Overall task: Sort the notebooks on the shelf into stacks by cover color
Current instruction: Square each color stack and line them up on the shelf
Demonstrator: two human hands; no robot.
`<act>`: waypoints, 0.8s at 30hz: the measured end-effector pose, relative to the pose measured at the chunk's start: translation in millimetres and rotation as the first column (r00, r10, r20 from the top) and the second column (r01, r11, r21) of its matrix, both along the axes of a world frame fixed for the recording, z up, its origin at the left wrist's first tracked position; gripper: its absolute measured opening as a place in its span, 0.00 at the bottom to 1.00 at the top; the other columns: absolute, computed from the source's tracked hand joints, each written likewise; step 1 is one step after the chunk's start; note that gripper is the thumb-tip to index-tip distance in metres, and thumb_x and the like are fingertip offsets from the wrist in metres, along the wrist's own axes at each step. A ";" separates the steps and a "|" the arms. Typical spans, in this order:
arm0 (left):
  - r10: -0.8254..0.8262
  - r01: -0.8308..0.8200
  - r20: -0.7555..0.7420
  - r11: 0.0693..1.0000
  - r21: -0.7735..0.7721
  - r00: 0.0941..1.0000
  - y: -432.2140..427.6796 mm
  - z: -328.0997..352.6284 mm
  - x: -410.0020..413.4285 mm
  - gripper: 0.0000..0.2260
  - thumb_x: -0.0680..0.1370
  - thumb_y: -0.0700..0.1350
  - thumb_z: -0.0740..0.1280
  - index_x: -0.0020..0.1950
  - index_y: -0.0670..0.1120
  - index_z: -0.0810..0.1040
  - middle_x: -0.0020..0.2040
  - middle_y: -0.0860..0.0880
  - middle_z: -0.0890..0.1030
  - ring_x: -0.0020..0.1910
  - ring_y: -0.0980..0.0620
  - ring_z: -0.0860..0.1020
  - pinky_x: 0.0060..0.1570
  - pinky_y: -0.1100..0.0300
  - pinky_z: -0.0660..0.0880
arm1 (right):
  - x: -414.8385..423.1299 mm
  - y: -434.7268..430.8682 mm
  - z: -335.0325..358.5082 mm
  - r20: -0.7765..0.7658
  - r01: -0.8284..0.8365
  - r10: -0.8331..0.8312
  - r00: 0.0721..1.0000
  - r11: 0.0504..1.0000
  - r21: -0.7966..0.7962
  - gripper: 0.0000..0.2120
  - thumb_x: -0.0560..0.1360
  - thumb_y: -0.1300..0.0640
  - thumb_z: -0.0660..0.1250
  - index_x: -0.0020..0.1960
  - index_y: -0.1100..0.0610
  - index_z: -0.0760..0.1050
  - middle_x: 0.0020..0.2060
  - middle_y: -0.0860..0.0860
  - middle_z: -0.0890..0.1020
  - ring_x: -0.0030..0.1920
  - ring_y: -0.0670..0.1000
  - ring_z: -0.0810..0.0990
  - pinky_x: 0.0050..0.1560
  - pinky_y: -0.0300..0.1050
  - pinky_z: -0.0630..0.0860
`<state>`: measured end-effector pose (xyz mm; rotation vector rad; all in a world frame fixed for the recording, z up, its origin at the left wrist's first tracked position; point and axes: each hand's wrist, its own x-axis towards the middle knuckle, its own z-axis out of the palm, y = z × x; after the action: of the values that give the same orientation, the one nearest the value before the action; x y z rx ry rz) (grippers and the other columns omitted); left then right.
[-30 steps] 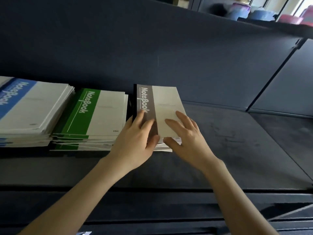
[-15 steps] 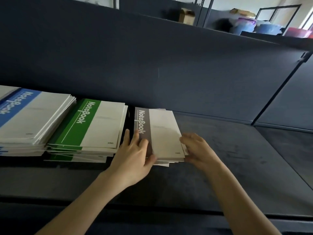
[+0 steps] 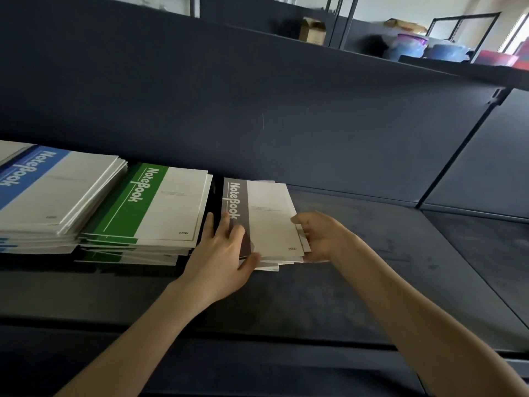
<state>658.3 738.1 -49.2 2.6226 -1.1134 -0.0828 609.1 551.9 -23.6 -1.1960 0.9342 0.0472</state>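
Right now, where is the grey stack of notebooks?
In the head view, the grey stack lies on the shelf right of the green stack; the left hand rests on it, the right hand holds its right edge.

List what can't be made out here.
Head view:
- Cut off by left frame edge: part of the blue stack.
- Hidden under its top cover: lower covers of the brown stack.
- Hidden by that stack: the right hand grip underneath.
- Too small: fine cover print.

I see my right hand (image 3: pixel 320 236) leave the top of the grey notebook stack (image 3: pixel 270 222) and curl round its right edge; my left hand (image 3: pixel 220 253) slides leftward.
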 end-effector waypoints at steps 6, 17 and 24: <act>0.010 -0.010 -0.002 1.000 -0.002 1.000 2.1 -2.6 1.1 0.26 0.80 0.60 0.52 0.73 0.48 0.57 0.78 0.47 0.43 0.76 0.41 0.41 0.74 0.50 0.47 | 8.7 -0.3 4.0 -0.036 -0.077 0.075 0.997 0.995 -0.069 0.17 0.73 0.53 0.66 0.59 0.57 0.70 0.51 0.56 0.78 0.53 0.57 0.79 0.47 0.52 0.77; -0.002 -0.002 -0.059 0.997 -0.075 0.998 5.6 -4.6 4.2 0.27 0.79 0.62 0.50 0.73 0.49 0.56 0.78 0.49 0.45 0.77 0.43 0.41 0.74 0.51 0.45 | 12.3 -8.1 7.2 0.035 -0.087 0.086 0.996 0.996 0.019 0.21 0.73 0.46 0.65 0.59 0.58 0.70 0.49 0.57 0.80 0.54 0.57 0.80 0.50 0.49 0.77; -0.003 -0.009 -0.108 0.994 -0.108 0.994 8.8 -1.9 2.8 0.26 0.80 0.59 0.52 0.75 0.49 0.55 0.78 0.49 0.43 0.76 0.44 0.40 0.74 0.51 0.47 | 17.2 2.5 8.0 0.000 -0.100 0.100 0.995 0.994 -0.051 0.14 0.73 0.47 0.66 0.51 0.56 0.71 0.42 0.56 0.82 0.44 0.55 0.81 0.37 0.48 0.76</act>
<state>661.1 746.9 -51.1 2.4928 -1.0474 -0.1573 626.3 554.4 -15.7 -1.2889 0.8774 0.1025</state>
